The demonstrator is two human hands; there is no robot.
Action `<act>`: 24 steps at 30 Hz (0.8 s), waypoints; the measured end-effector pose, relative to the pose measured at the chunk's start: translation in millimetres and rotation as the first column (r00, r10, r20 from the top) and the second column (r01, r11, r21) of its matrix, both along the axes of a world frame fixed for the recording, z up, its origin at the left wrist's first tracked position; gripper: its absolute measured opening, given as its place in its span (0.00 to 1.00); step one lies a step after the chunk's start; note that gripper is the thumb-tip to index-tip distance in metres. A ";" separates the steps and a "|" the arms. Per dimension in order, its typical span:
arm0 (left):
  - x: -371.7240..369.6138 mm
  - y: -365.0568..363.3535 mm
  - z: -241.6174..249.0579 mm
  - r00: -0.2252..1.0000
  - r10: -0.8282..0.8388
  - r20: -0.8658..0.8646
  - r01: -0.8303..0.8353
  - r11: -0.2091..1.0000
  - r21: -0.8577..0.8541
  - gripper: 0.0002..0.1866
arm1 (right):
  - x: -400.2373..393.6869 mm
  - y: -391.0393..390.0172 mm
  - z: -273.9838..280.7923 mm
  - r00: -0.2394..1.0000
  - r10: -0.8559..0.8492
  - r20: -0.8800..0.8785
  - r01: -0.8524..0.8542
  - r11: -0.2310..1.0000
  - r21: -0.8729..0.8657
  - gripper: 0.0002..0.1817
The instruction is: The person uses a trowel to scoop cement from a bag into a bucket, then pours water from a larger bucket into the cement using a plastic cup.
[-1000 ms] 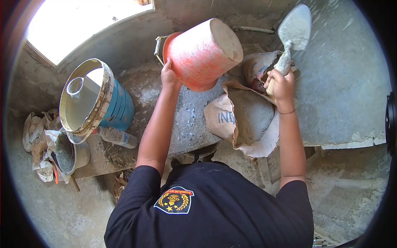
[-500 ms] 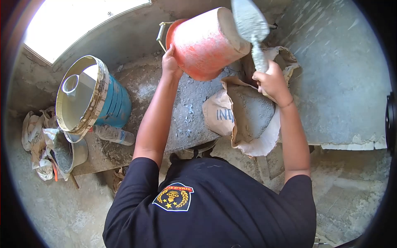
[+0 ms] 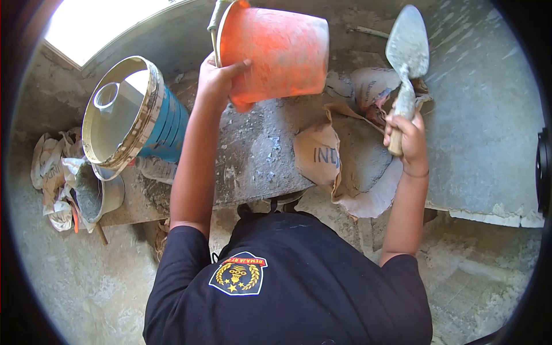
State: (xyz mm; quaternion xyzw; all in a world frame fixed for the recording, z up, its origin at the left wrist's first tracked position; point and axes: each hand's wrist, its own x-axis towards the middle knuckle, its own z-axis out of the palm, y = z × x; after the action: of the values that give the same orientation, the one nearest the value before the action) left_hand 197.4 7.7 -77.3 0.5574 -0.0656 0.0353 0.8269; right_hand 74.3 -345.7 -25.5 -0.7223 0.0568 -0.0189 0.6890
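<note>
My left hand (image 3: 217, 80) grips the rim of an orange bucket (image 3: 279, 52), its thumb on the outer wall. The bucket is held on its side above the slab, mouth to the left, and its inside is hidden. My right hand (image 3: 409, 133) is wrapped round the wooden handle of a trowel (image 3: 409, 43). Its blade points up and away, coated in grey. Below and left of that hand stands an open paper sack (image 3: 317, 152) with grey powder (image 3: 359, 152) in it.
At left stands a blue pail (image 3: 167, 129) of cloudy water with a clear cup in it. Beyond the sack lies a second crumpled paper sack (image 3: 368, 86). A container of grey material (image 3: 112, 198) and bags (image 3: 49, 164) sit far left. The slab (image 3: 253, 155) is strewn with grit.
The orange bucket has swung from tilted to nearly level and moved left. My right hand has moved right and down with the trowel, away from the bucket's base.
</note>
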 end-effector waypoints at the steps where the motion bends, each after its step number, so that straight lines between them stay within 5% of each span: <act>1: -14.8 8.0 13.8 1.000 0.021 0.012 -0.023 0.968 0.251 0.15 | -8.4 2.3 -3.5 0.999 -0.042 0.001 0.042 0.998 0.039 0.16; 3: -47.2 12.6 33.8 0.997 0.079 0.007 -0.075 0.914 0.399 0.10 | -21.8 6.9 -8.7 0.997 -0.072 0.001 0.072 0.995 0.076 0.16; 5: -69.8 20.6 32.8 0.945 -0.015 0.328 -0.262 0.568 0.780 0.10 | -33.4 12.3 -13.5 0.987 -0.150 0.052 0.139 0.975 0.174 0.16; 9: -112.1 24.1 5.0 0.884 -0.227 0.409 -0.372 0.189 0.909 0.04 | -47.3 17.3 -23.5 0.984 -0.151 0.097 0.130 0.972 0.197 0.20; 13: -143.3 33.5 -38.3 0.850 -0.433 0.301 -0.309 0.053 0.950 0.06 | -55.2 21.1 -29.7 0.986 -0.158 0.043 0.151 0.979 0.136 0.19; 16: -167.3 34.9 -73.0 0.772 -0.518 0.369 -0.357 0.126 0.925 0.05 | -61.9 28.2 -29.2 0.985 -0.168 0.034 0.161 0.977 0.140 0.18; 18: -179.1 34.2 -77.9 0.734 -0.626 0.264 -0.345 -0.008 0.939 0.05 | -65.0 31.7 -28.2 0.982 -0.188 0.031 0.183 0.976 0.122 0.19; 24: -195.3 32.1 -81.3 0.718 -0.652 0.244 -0.390 -0.086 0.917 0.05 | -76.1 41.2 -31.0 0.986 -0.164 0.022 0.159 0.976 0.149 0.19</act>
State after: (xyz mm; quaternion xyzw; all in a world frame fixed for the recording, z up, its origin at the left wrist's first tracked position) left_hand 2.1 39.8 -158.6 0.9015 -0.4230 0.0775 0.0488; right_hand -1.7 -304.5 -56.5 -0.6623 0.1049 -0.0828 0.7372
